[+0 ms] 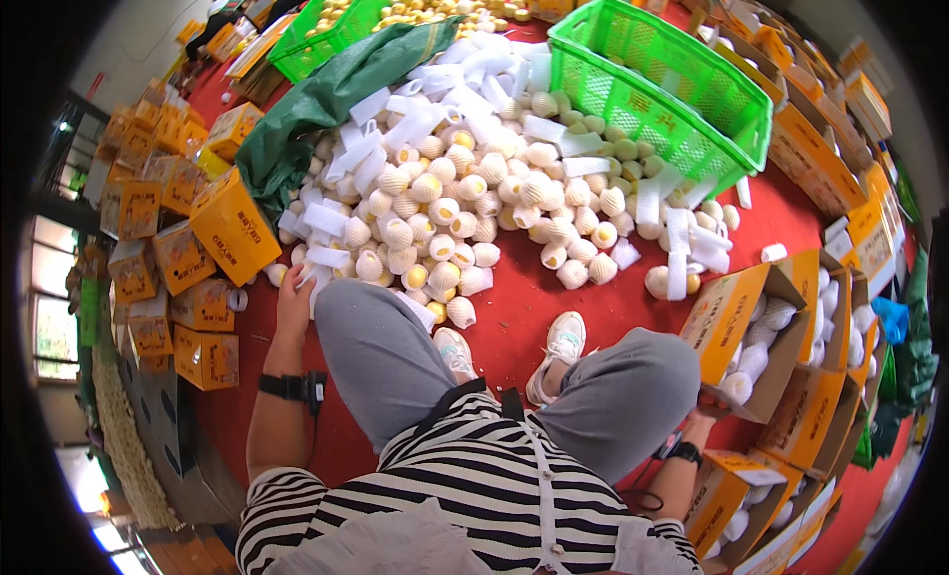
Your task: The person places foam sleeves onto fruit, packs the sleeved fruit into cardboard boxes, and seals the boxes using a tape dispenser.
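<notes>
My left hand point(295, 300) is beside my left knee, at the left edge of a heap of fruit. Its fingertips pinch a white foam net sleeve point(310, 286), partly hidden by the hand and knee. My right hand point(703, 419) reaches past my right knee to the near lower edge of an open orange carton point(723, 308). That carton holds white foam-wrapped pieces point(756, 352). The carton's edge hides the right fingers, so their grip does not show. Before me lie many pale yellow round fruits in foam nets point(445, 211), with loose foam sleeves point(474, 108) on top.
A bright green plastic crate point(667, 122) stands behind the heap at right. Another green crate point(326, 26) and a green woven sheet point(334, 93) are at back left. Orange cartons point(233, 226) are piled at left; open filled cartons point(797, 419) line the right. Red carpet point(519, 278) covers the floor.
</notes>
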The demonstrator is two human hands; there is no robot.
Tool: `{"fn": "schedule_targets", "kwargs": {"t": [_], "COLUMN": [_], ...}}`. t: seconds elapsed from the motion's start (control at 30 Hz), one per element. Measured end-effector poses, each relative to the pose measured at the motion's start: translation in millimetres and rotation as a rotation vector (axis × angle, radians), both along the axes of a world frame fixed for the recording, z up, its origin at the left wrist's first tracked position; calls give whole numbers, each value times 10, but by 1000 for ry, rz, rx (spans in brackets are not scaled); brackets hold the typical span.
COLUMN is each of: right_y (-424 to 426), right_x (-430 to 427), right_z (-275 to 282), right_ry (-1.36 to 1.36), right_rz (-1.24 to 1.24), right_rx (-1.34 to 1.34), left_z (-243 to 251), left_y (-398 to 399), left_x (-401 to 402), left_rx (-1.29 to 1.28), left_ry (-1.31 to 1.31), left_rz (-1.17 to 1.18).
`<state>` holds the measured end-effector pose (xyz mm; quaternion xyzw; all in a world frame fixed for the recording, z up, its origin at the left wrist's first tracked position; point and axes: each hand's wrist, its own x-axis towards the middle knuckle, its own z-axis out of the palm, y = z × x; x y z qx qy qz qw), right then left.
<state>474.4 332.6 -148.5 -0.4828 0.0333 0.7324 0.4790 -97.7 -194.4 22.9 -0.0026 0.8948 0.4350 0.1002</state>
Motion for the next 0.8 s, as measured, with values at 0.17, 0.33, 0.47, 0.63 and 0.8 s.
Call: {"fn": "schedule_targets", "kwargs": {"t": [0.17,0.33,0.47,0.63,0.8], "right_y": [1149,979,789,1191,1760], "right_x": [-466,-1315,-3142,-5446,-7647], "right_z": [-171,-96,1441,1648,529], "right_ry": [-101,-499,-628,-739,-921], "right_rz": [-39,888,1607,2018,1631], "right_rx": [21,-121,652,1510,1862], "left_z": [239,177,-281,-981,-1421], "left_y": [243,485,966,1525,1981], "left_x": [-737,-1809,-2549,-3048,-3017], "left_rx": [-11,-429,-586,-564,-446], "left_ry": [-143,82,341,316,104], "left_rz": [-147,-373,-355,-288,-294]}}
